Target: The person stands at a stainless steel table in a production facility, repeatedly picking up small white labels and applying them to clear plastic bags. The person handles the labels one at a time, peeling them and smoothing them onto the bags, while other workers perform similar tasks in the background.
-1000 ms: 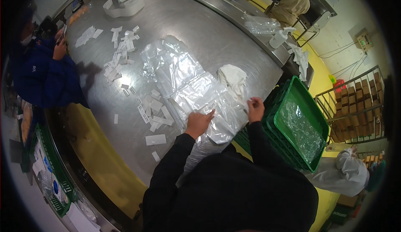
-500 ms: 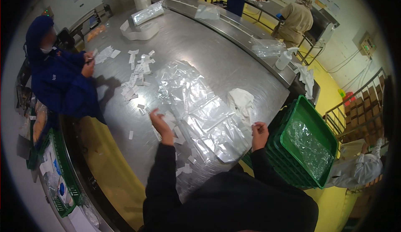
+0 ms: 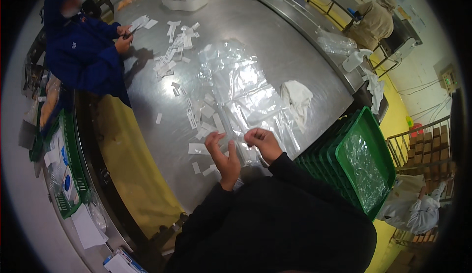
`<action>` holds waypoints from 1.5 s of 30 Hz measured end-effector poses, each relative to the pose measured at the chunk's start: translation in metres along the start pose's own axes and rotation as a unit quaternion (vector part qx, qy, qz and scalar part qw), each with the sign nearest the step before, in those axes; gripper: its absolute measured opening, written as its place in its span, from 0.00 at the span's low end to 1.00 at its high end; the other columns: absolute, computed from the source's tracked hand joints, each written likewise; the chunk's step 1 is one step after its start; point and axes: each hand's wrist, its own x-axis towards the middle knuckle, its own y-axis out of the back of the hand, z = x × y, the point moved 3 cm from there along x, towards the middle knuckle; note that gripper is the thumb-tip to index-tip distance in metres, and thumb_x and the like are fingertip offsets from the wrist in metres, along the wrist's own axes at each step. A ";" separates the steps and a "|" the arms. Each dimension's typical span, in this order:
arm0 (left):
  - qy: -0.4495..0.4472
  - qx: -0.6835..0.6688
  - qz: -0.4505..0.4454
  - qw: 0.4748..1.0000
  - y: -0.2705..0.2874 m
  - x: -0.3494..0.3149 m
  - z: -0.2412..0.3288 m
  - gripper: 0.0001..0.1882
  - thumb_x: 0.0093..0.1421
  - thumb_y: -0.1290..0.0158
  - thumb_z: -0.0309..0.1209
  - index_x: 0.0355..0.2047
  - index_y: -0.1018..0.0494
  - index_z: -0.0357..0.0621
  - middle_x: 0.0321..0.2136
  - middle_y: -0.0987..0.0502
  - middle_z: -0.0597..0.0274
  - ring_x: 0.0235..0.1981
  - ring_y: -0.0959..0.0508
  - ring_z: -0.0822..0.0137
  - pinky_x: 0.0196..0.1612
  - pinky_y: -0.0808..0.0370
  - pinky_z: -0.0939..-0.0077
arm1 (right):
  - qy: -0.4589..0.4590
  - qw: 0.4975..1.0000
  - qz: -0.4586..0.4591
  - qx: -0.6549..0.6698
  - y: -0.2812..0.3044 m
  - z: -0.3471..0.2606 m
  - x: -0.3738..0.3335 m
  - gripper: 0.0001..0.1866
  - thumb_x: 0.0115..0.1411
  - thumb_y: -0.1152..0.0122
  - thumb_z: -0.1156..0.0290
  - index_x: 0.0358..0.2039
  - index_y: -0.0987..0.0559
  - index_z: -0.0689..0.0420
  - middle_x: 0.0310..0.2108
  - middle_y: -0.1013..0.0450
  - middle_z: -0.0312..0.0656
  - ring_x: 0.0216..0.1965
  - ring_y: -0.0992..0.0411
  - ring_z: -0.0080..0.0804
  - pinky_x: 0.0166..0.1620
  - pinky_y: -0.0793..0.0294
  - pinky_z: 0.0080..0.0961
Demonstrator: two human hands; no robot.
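My left hand (image 3: 225, 161) is raised over the near edge of the metal table, thumb and fingers apart. Close to its right, my right hand (image 3: 265, 145) is closed in a pinch; whatever its fingertips hold, if anything, is too small to make out. Both hands are above the near end of a stack of clear plastic bags (image 3: 253, 93), which lies flat and shiny. Loose white labels (image 3: 207, 111) are scattered just left of the bags. A crumpled white cloth (image 3: 296, 98) rests against the bags' right side.
Stacked green crates (image 3: 366, 160) stand at the table's right corner, with clear plastic inside the top one. Across the left side, a co-worker in blue (image 3: 86, 46) handles small pieces by a label pile (image 3: 176, 49). A spray bottle (image 3: 355, 60) stands on the far-right ledge.
My right hand has moved left from beside the cloth to near my left hand. My left hand has shifted right and nearer to me. The view has tilted downward.
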 end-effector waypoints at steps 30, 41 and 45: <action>-0.066 0.064 -0.276 0.957 0.030 -0.010 -0.018 0.05 0.58 0.48 0.23 0.33 0.23 0.36 0.29 0.23 0.50 0.33 0.24 0.47 0.37 0.29 0.58 | 0.011 0.973 -0.107 -0.204 -0.031 0.002 -0.014 0.09 0.64 0.42 0.72 0.42 0.26 0.62 0.31 0.20 0.44 0.35 0.21 0.25 0.39 0.23 0.22; 0.192 -0.017 -0.276 0.941 0.035 -0.021 -0.042 0.08 0.62 0.51 0.25 0.34 0.24 0.33 0.30 0.20 0.49 0.31 0.18 0.58 0.36 0.25 0.69 | 0.026 0.953 -0.120 -0.275 -0.037 0.002 -0.016 0.11 0.63 0.40 0.69 0.41 0.26 0.62 0.28 0.20 0.43 0.32 0.21 0.26 0.37 0.25 0.24; 0.156 0.006 -0.263 0.952 0.036 -0.018 -0.032 0.06 0.61 0.49 0.24 0.35 0.26 0.33 0.29 0.20 0.50 0.31 0.18 0.61 0.37 0.24 0.69 | 0.066 0.950 -0.124 -0.278 -0.042 0.002 -0.018 0.09 0.63 0.42 0.69 0.41 0.26 0.58 0.28 0.20 0.44 0.31 0.21 0.33 0.36 0.26 0.28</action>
